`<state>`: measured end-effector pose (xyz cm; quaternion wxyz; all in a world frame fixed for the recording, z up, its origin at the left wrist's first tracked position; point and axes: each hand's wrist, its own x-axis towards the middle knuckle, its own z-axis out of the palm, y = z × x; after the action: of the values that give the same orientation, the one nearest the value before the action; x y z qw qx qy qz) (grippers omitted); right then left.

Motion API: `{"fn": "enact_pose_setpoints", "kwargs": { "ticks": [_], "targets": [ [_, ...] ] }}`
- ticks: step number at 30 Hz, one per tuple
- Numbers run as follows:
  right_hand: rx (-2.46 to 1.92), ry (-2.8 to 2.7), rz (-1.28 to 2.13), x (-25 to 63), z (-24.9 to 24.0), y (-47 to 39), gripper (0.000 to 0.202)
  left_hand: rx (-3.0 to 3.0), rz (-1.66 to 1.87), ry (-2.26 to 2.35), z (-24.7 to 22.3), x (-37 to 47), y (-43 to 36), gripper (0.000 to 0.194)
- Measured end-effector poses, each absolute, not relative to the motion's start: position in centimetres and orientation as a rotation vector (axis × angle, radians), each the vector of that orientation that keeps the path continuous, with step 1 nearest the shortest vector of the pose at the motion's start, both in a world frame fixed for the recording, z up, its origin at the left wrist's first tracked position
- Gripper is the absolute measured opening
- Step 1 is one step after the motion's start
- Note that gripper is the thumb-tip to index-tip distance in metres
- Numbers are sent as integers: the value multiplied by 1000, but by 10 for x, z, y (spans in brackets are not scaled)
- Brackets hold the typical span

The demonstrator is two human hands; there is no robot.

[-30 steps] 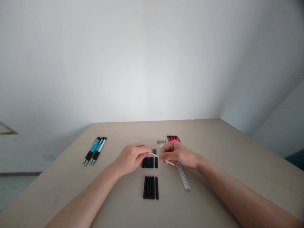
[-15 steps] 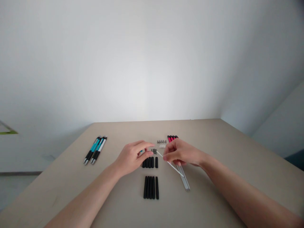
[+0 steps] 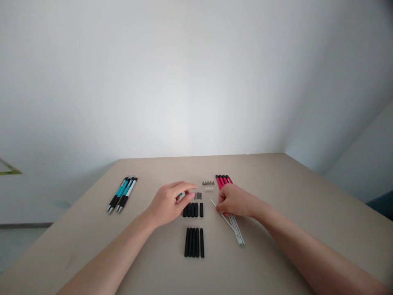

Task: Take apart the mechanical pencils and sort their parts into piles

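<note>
My right hand (image 3: 233, 200) pinches a thin white refill (image 3: 226, 221) near its upper part, and the refill slants down across a bundle of white refills (image 3: 238, 231). My left hand (image 3: 172, 203) hovers over the left end of the short black grips (image 3: 193, 209), thumb and fingers apart. Something blue shows behind its fingers, mostly hidden. Small springs (image 3: 199, 196) lie just right of the left fingertips. Pink pen barrels (image 3: 222, 180) are partly covered by my right hand.
Assembled blue and white pens (image 3: 123, 194) lie at the left of the table (image 3: 92, 246). Metal tips (image 3: 208, 183) and small clear pieces (image 3: 209, 189) sit at the centre back. Long black tubes (image 3: 194, 242) are nearest me. A wall stands behind the table.
My right hand has moved slightly right and down with the refill, whose upper end is now farther from my left hand. My left hand has barely moved.
</note>
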<state>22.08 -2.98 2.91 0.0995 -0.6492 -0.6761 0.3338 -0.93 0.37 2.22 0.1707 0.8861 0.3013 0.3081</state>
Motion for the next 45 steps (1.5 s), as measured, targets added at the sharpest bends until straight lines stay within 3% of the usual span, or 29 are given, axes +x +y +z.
{"fn": "enact_pose_setpoints", "kwargs": {
  "ticks": [7,19,38,45],
  "targets": [
    [-1787,-2154,790,225,33,-29,12,2507,900,852,22,-9,3,22],
    [-1340,-2417,903,231,34,-28,17,2509,917,846,21,-10,4,23],
    [-1464,-2453,858,243,41,-27,15,2510,933,823,19,-11,5,23],
    [-1571,-2357,733,246,45,-26,4,2508,964,802,19,-11,4,23]
  ]
}}
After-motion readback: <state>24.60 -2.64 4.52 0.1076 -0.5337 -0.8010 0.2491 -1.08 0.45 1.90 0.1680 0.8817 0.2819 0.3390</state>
